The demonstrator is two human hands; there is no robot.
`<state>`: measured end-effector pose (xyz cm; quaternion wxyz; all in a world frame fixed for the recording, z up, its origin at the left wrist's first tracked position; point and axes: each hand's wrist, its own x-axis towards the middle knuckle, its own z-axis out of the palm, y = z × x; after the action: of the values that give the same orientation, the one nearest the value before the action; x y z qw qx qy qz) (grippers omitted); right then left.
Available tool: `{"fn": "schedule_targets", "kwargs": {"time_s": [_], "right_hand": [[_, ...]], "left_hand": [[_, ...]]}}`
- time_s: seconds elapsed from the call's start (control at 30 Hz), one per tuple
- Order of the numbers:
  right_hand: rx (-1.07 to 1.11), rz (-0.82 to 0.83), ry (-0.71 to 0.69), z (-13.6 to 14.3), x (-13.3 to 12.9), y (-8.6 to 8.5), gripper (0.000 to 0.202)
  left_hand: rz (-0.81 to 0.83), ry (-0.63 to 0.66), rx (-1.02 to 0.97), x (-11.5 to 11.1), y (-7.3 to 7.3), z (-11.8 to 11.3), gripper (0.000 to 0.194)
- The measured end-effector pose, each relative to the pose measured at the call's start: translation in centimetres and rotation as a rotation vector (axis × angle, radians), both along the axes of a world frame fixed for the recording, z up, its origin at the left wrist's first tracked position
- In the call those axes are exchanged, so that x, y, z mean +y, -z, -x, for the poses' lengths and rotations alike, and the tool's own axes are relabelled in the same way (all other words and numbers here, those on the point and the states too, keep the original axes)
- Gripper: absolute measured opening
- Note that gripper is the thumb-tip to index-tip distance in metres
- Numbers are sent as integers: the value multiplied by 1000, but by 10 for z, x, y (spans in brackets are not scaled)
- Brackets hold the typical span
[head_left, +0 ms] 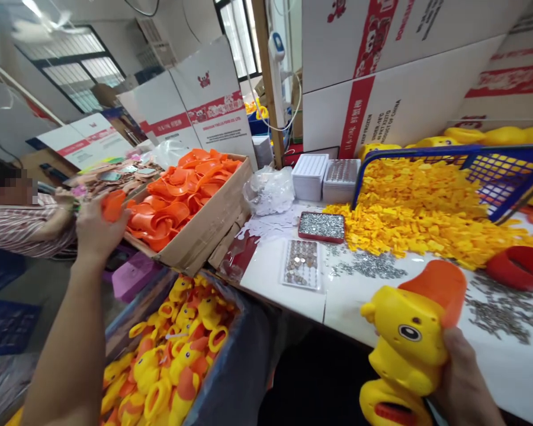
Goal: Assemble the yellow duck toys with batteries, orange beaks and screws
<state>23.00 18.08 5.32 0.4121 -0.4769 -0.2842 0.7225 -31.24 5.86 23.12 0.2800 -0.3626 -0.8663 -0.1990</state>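
My right hand (464, 373) is closed round a yellow plastic toy duck (411, 343) with a black-and-white eye, an orange bill and a loop-shaped lower end. It holds the duck above the front of the white table, at the lower right. On the far left my left hand (98, 228) reaches out, its fingers closed on an orange duck bill piece (114, 206). That hand is at the near-left corner of a cardboard box (208, 231) heaped with more orange bill pieces (177, 195).
A lined bin (249, 337) of finished-looking ducks (177, 355) stands below. On the table are yellow parts (404, 213) by a tipped blue basket (426, 152), a screw tray (322, 226), a tray of round discs (301, 263), loose screws and a red ring (519, 266). A co-worker (22, 219) sits left.
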Motion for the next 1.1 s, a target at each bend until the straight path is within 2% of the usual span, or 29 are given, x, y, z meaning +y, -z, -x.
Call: {"fn": "schedule_targets", "kwargs": {"time_s": [0.07, 0.2, 0.27, 0.33, 0.37, 0.43, 0.5, 0.53, 0.63, 0.7, 0.77, 0.87, 1.0, 1.1], "right_hand": [[7, -5, -14, -1, 1, 0, 62], [22, -39, -43, 0, 1, -2, 63], [11, -110, -30, 2, 0, -2, 63], [4, -172, -7, 5, 1, -2, 62], [2, -190, 4, 6, 1, -1, 63], [-3, -208, 10, 9, 3, -1, 67], [-3, -226, 3, 10, 4, -3, 70], [4, -244, -2, 11, 5, -4, 71], [40, -316, -19, 11, 5, -7, 67], [61, -358, -43, 11, 4, -8, 64], [70, -376, -72, 11, 5, -7, 65], [70, -394, -95, 11, 6, -6, 68], [63, -436, -101, 10, 5, -7, 65], [51, -454, -115, 8, 4, -8, 65]], "left_hand": [[-152, 103, 1, 11, 4, -28, 54], [-404, 638, -185, 34, 17, -106, 39], [-409, 892, -380, 44, 28, -152, 24], [-395, 1151, -705, 55, 43, -201, 21], [-364, 1239, -833, 62, 53, -226, 20], [-374, 1363, -959, 76, 75, -274, 9], [-305, 1456, -1225, 90, 97, -317, 7], [-334, 1438, -1355, 95, 107, -335, 8], [-482, 1214, -1610, 102, 128, -370, 23], [-578, 1094, -1667, 100, 135, -379, 37], [-684, 1036, -1677, 94, 137, -379, 48], [-782, 988, -1684, 88, 137, -378, 48], [-678, 1023, -1722, 91, 138, -384, 39], [-679, 1031, -1637, 100, 143, -390, 36]]}}
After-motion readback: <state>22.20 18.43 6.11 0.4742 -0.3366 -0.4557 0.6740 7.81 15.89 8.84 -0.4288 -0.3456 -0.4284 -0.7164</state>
